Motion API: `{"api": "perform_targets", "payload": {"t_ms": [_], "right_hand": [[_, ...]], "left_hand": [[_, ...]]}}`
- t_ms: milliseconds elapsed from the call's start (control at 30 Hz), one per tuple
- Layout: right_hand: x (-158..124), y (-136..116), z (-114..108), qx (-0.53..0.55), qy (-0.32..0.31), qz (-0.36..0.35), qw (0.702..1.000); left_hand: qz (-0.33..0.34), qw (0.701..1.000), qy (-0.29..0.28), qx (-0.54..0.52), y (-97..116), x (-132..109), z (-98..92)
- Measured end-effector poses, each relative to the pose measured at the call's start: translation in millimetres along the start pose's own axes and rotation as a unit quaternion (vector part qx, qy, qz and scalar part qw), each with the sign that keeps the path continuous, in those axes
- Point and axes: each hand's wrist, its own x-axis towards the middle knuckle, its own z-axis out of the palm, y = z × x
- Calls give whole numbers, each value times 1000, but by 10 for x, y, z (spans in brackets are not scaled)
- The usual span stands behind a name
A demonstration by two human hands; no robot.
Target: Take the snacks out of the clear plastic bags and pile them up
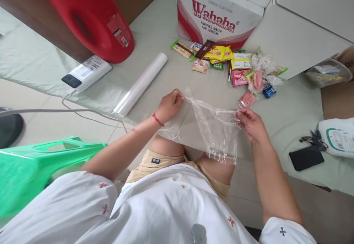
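Note:
A clear plastic bag (210,126) hangs stretched between my two hands, above my lap at the table's front edge. My left hand (170,105) pinches one top corner of it between thumb and fingers. At the opposite corner, my right hand (251,124) is closed on the gathered edge. The bag's lower part droops, crumpled and see-through. Beyond it on the table lies a roll of clear plastic (140,83), to the left. A pile of wrapped snacks (218,54) lies behind the bag, and a pink packet (247,99) is close to my right hand.
A Wahaha carton (215,15) stands at the back. Left are a red jug (110,34) and a white corded device (88,72). A black phone-like object (306,158), keys (312,139) and a white container (337,137) lie right. A green stool (55,163) stands lower left.

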Motion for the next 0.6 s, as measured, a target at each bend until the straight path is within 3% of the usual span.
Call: {"api": "perform_targets", "payload": {"t_ms": [100, 167, 233, 300, 367, 433, 500, 600], "right_hand": [[217, 128, 66, -4, 61, -13, 998], [281, 183, 90, -16, 103, -35, 994], [311, 210, 107, -26, 127, -57, 990], [326, 209, 116, -37, 129, -69, 989], [339, 188, 111, -53, 120, -76, 988], [366, 158, 84, -72, 112, -81, 988], [411, 137, 35, -85, 120, -81, 986], [493, 138, -67, -95, 145, -73, 982]], "left_hand": [[18, 1000, -4, 13, -64, 241, 181], [54, 997, 54, 21, -55, 278, 210], [132, 982, 128, 41, 26, 233, 212], [260, 955, 122, 71, 177, 139, 236], [403, 909, 9, 110, 352, 47, 303], [507, 839, -131, 151, 485, 1, 389], [553, 779, -230, 188, 520, 6, 442], [553, 742, -295, 238, 377, 18, 374]]}}
